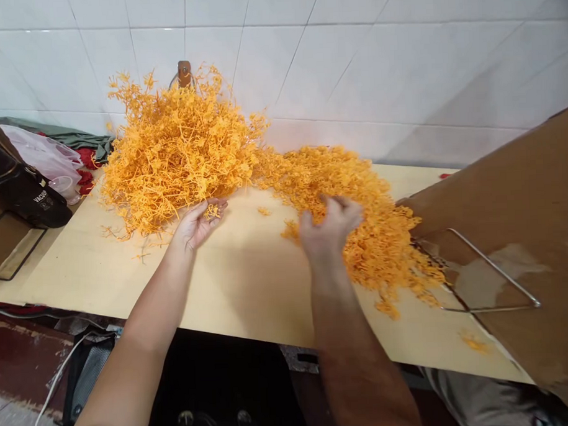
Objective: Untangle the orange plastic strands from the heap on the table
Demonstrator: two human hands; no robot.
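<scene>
On the left of the table stands a tall, fluffy heap of bright orange, fine-branched sprigs (183, 145). A flatter, denser spread of orange sprigs (378, 234) runs from it toward the right. My left hand (198, 223) is palm up at the front edge of the tall heap, with a small orange sprig (212, 210) held in its curled fingers. Over the near side of the flatter spread is my right hand (330, 227), blurred by motion, its thumb and fingers apart. I see nothing held in it.
A large cardboard box (512, 230) with a metal wire handle (495, 271) borders the right side. At left are a black vacuum-labelled item (24, 185), a clear plastic bag (44, 150) and red material. Loose orange bits dot the pale tabletop (249, 282); a tiled wall (353, 67) rises behind.
</scene>
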